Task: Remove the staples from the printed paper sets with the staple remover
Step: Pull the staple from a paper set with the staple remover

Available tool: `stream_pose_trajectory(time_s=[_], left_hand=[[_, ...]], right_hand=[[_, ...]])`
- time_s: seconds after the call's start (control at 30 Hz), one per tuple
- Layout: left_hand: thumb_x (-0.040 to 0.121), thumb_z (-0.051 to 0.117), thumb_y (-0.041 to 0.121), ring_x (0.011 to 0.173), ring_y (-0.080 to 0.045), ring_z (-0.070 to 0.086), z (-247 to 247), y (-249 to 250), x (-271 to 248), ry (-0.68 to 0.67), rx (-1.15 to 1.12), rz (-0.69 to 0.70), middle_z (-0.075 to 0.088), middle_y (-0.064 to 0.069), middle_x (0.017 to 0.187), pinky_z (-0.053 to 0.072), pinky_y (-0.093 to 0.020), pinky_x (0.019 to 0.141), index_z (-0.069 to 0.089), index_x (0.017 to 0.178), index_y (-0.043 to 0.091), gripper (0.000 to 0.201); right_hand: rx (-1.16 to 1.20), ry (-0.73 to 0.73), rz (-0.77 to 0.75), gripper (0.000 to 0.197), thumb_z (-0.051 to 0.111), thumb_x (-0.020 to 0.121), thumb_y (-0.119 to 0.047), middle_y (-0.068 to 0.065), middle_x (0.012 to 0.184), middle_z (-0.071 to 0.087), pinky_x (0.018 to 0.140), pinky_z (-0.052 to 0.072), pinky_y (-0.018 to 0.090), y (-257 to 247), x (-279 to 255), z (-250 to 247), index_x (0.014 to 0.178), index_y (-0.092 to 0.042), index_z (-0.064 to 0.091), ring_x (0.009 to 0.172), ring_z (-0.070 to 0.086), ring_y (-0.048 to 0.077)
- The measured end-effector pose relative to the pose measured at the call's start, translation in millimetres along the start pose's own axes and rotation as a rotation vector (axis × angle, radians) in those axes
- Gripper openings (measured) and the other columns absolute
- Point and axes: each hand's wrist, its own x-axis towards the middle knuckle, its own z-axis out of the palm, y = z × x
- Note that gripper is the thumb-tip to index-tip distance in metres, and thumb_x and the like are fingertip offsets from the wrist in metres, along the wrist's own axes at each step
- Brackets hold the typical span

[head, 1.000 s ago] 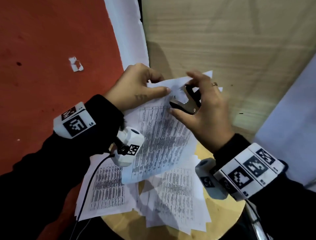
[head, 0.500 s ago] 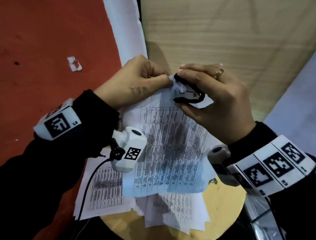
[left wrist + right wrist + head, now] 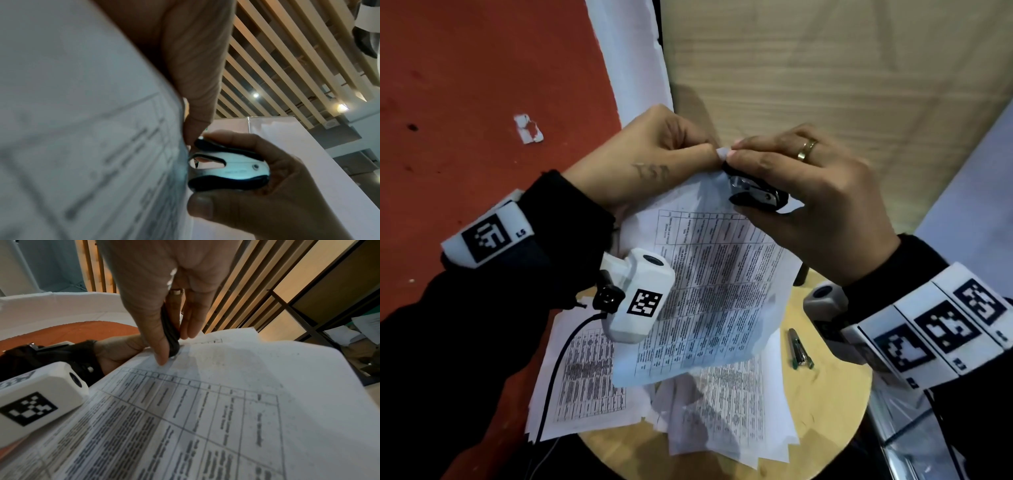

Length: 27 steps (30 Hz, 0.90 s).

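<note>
Head view, left grip (image 3: pixel 650 154) pinching printed sheet corner (image 3: pixel 722 152), right grip (image 3: pixel 808 195) squeezing curved black-and-chrome staple remover (image 3: pixel 755 195).

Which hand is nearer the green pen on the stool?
Right. The right hand is above the pen, squeezing the remover. The left hand, farther left, pinches the paper corner.

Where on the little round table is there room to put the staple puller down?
Bare wood shows on the round table at its right side, between the loose printed sheets and the rim, beside the small green-tipped tool. A thin strip is bare along the near rim. The left and middle are crowded with paper.
</note>
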Motion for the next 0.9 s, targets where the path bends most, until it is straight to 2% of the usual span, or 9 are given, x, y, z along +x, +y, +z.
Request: stream_pose_trajectory(time_s=[0.07,0.17,0.3,0.43,0.53,0.6,0.73,0.8,0.9], left_hand=[[0.079,0.062,0.032,0.066,-0.021,0.04,-1.2,1.6,-0.1,-0.012,0.002,0.0,0.051,-0.034,0.068,0.027,-0.034,0.057,0.06,0.082,-0.02,0.052],[0.08,0.059,0.029,0.064,-0.021,0.04,-1.8,4.5,-0.2,-0.022,0.017,-0.027,0.053,-0.02,0.072,0.027,-0.033,0.055,0.061,0.082,-0.019,0.048],[0.079,0.059,0.026,0.063,-0.023,0.037,-1.8,5.0,0.5,-0.033,-0.004,-0.081,0.05,-0.019,0.073,0.021,-0.037,0.051,0.054,0.083,-0.025,0.051],[0.078,0.058,0.021,0.054,-0.021,0.035,-1.0,3.7,0.1,-0.021,-0.053,-0.136,0.048,-0.018,0.071,0.025,-0.026,0.046,0.053,0.083,-0.025,0.047],[0.086,0.061,0.011,0.044,-0.008,0.031,0.0,2.1,1.3,0.002,-0.073,-0.168,0.041,-0.014,0.062,0.022,-0.019,0.039,0.052,0.077,-0.024,0.037],[0.09,0.056,0.007,0.04,-0.006,0.03,0.0,0.7,2.3,0.015,-0.077,-0.186,0.039,-0.01,0.057,0.022,-0.017,0.037,0.053,0.076,-0.022,0.032],[0.087,0.061,0.012,0.041,-0.012,0.032,-0.4,-1.6,2.8,0.013,-0.108,-0.189,0.042,-0.009,0.055,0.021,-0.02,0.039,0.057,0.075,-0.014,0.029],[0.08,0.06,0.019,0.047,-0.021,0.03,-0.3,-2.6,3.3,-0.004,-0.117,-0.179,0.044,-0.014,0.062,0.019,-0.027,0.044,0.052,0.075,-0.02,0.041],[0.077,0.06,0.02,0.052,-0.02,0.036,-0.5,-3.5,4.0,-0.017,-0.134,-0.166,0.047,-0.016,0.068,0.026,-0.024,0.044,0.053,0.079,-0.022,0.043]], right_hand=[[-0.004,-0.008,-0.019,0.028,0.07,0.078,-0.01,0.009,0.106,0.07,0.063,0.054,0.044,1.1,0.8,-0.6,0.105,-0.005,0.07,0.084,0.064,0.037],[-0.013,-0.012,-0.044,0.027,0.071,0.078,-0.01,0.009,0.104,0.07,0.063,0.054,0.043,2.2,1.0,-1.0,0.105,-0.004,0.07,0.084,0.064,0.035],[-0.014,-0.016,-0.076,0.025,0.071,0.079,-0.009,0.011,0.102,0.07,0.061,0.054,0.043,4.6,1.8,-0.1,0.102,-0.002,0.07,0.08,0.063,0.036],[-0.009,-0.015,-0.08,0.024,0.073,0.078,-0.01,0.012,0.1,0.071,0.061,0.054,0.044,7.2,1.7,1.0,0.1,-0.001,0.071,0.079,0.064,0.036],[0.035,0.0,-0.049,0.026,0.075,0.076,-0.012,0.012,0.099,0.071,0.063,0.054,0.044,7.3,1.0,0.9,0.099,-0.002,0.071,0.079,0.065,0.036],[0.048,0.009,-0.037,0.025,0.076,0.075,-0.012,0.012,0.097,0.071,0.063,0.054,0.045,7.5,1.1,0.8,0.097,-0.001,0.071,0.078,0.066,0.036],[0.041,0.007,-0.044,0.021,0.075,0.075,-0.012,0.013,0.09,0.072,0.06,0.054,0.044,8.3,1.5,1.1,0.092,0.001,0.072,0.073,0.065,0.036],[0.047,0.015,-0.043,0.019,0.075,0.075,-0.011,0.014,0.088,0.072,0.059,0.054,0.044,8.4,1.9,1.2,0.09,0.001,0.072,0.072,0.065,0.035],[0.058,0.027,-0.021,0.02,0.075,0.075,-0.012,0.012,0.089,0.072,0.058,0.054,0.044,8.1,1.9,1.2,0.091,-0.001,0.072,0.072,0.066,0.035]])
